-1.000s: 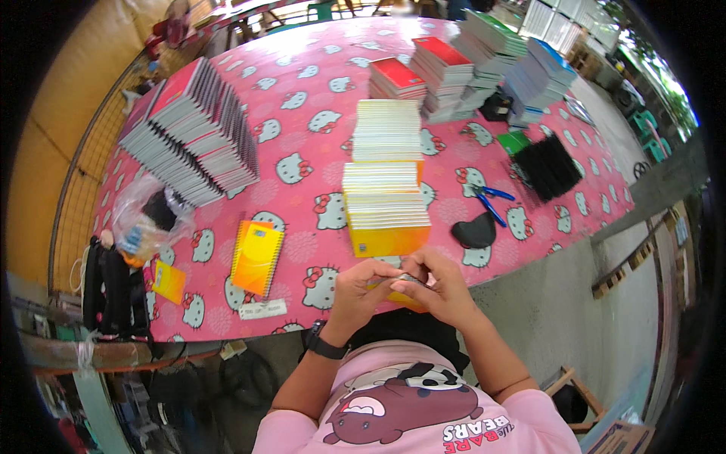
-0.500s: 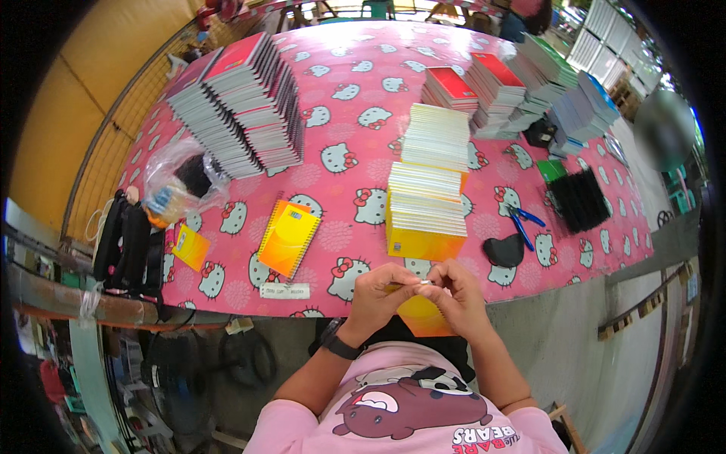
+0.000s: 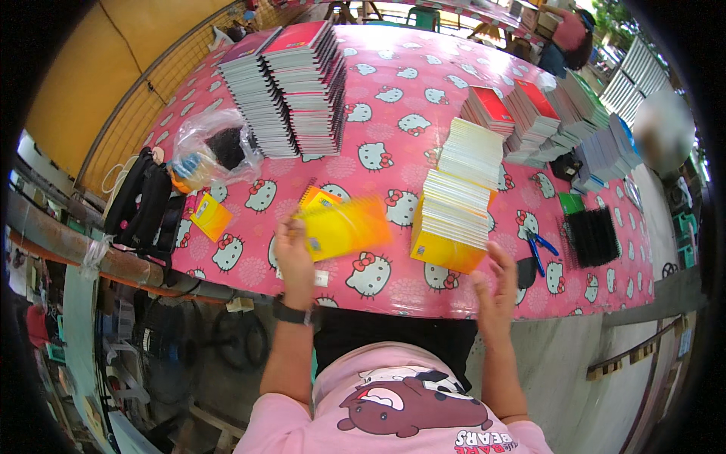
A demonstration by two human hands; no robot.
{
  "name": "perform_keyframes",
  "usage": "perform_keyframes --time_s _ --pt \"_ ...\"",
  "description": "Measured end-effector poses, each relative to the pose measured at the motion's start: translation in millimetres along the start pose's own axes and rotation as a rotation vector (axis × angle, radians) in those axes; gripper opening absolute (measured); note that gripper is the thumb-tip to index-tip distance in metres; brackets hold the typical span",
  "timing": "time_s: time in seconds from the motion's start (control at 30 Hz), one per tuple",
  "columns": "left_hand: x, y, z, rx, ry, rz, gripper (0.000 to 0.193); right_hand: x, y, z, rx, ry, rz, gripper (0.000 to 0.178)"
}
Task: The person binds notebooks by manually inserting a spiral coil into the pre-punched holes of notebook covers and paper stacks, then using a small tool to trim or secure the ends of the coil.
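Note:
My left hand (image 3: 293, 253) grips a yellow-and-orange notebook (image 3: 352, 227) by its left end; motion smears the cover. Under and behind it, another yellow notebook (image 3: 319, 198) with a dark spiral binding lies on the table, partly hidden. Fingers apart and holding nothing, my right hand (image 3: 494, 291) hovers at the table's front edge. Just beyond it stands a row of yellow-covered notebooks (image 3: 450, 253), packed with their white page edges up. A second row of white-edged books (image 3: 470, 155) continues behind.
Tall stacks of spiral notebooks (image 3: 306, 98) rise at the back left, near a plastic bag (image 3: 215, 147) and black bag (image 3: 144, 197). Right of my right hand lie blue-handled pliers (image 3: 541, 250) and black binding coils (image 3: 592, 238). Red-covered stacks (image 3: 533, 113) stand far right. A person (image 3: 567, 41) is beyond.
My hands have parted from their pinch over a yellow notebook at the table's edge. The left has carried a notebook leftward over the one lying there; the right has moved right and opened.

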State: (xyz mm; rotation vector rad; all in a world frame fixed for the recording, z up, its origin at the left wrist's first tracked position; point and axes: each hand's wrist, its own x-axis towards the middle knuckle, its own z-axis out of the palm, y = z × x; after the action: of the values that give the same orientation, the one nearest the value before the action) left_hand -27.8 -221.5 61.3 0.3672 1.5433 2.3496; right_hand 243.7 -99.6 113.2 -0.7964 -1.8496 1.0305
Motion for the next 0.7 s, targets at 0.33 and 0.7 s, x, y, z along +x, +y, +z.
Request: perform_keyframes --time_s 0.33,0.7 --pt "28.6 -13.7 -91.2 1.305 0.214 0.529 0.040 -95.9 148.5 -92.4 0.374 0.736 0.845 0.041" --pt "-5.7 141.0 -266.6 1.023 0.934 0.980 0.026 -95.5 203.5 -104.2 1.117 0.806 0.637 0.089"
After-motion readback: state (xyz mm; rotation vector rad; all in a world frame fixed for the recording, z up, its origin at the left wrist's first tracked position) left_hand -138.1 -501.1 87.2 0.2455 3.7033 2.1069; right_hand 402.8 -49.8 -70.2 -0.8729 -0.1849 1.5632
